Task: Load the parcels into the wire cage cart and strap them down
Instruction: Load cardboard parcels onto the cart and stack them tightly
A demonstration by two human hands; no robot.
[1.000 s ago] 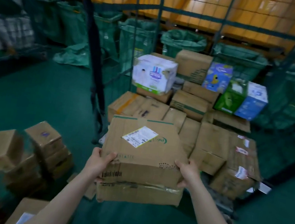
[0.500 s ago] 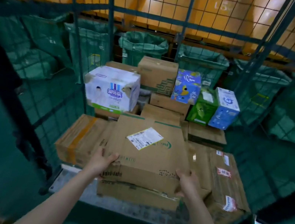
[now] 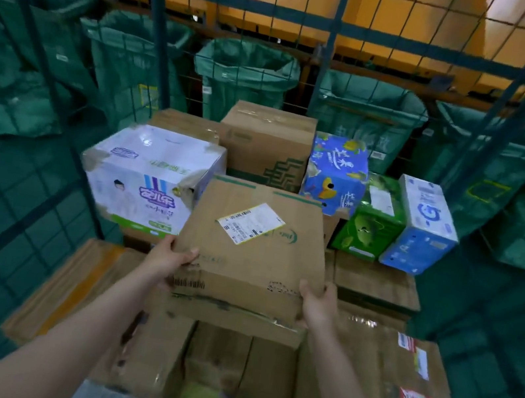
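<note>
- Cardboard box (image 3: 253, 242) is gripped at its near corners. The left hand (image 3: 171, 258) and right hand (image 3: 318, 303) both curl over the edge, about equally close, and the box runs straight away from them.
- Below it, a flat layer of brown boxes (image 3: 226, 366) fills the cart's front edge.
- Just ahead there's what looks like a slot between the white box (image 3: 150, 176) and green box (image 3: 372, 217).
- The cage (image 3: 330, 36) back wall comes next, with green sacks (image 3: 245, 74) behind it.

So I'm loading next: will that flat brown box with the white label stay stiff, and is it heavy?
Probably stiff: the labelled box shows flat faces while the left hand and right hand hold only its near corners. Likely not heavy, being carried at arm's length. Its near edge looks creased, so it may dent if squeezed.
</note>
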